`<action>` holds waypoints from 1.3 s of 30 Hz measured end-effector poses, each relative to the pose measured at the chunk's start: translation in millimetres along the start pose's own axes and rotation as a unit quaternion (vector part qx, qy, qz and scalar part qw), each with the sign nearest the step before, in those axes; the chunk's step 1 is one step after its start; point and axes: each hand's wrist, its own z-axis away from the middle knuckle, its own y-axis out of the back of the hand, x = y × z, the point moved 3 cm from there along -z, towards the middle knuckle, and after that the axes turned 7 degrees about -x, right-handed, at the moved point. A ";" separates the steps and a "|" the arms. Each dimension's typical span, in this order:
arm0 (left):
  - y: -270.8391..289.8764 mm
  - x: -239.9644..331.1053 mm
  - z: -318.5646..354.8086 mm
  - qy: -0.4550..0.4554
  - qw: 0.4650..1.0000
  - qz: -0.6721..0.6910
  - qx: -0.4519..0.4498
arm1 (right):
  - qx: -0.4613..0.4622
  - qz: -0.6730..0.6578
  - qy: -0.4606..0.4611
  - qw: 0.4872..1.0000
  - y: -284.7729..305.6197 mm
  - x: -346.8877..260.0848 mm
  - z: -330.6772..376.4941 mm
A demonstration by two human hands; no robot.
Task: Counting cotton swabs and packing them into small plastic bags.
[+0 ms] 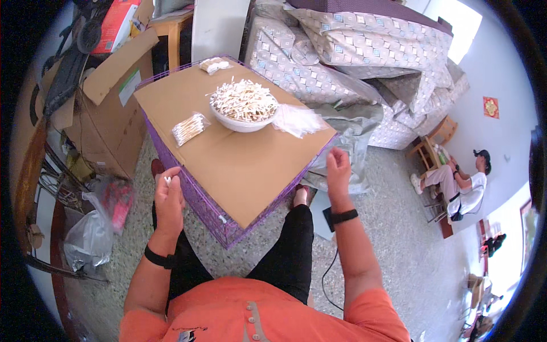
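left hand [169, 196] pinching what looks like wooden cotton swabs [167, 179], right hand [337, 165] open and empty near clear plastic bags [299, 121]; bagging step, next needs a bag.

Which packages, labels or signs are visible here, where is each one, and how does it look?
Clear packet of cotton swabs: on the cardboard sheet, left of the white bowl; flat, transparent.
Second swab packet: far corner of the cardboard; small, clear.
Empty clear bags: right of the bowl; crumpled, transparent.
Brown carton: on the floor, left; open flaps, white label with a green stripe.
Red box: top left; rectangular, red and white.
Red square sign: right wall; gold figure.
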 end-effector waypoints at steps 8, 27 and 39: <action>14.8 -22.1 -9.9 0.043 0.992 -0.111 0.050 | 0.007 0.087 -0.118 0.989 7.7 100.1 -95.3; 12.2 -37.3 -36.1 0.018 0.994 -0.111 0.011 | -0.006 -0.157 -0.207 0.966 -9.7 143.0 -122.0; 22.7 -20.9 -48.9 0.004 0.991 -0.133 0.011 | -0.035 -0.156 -0.172 0.972 10.0 130.9 -89.4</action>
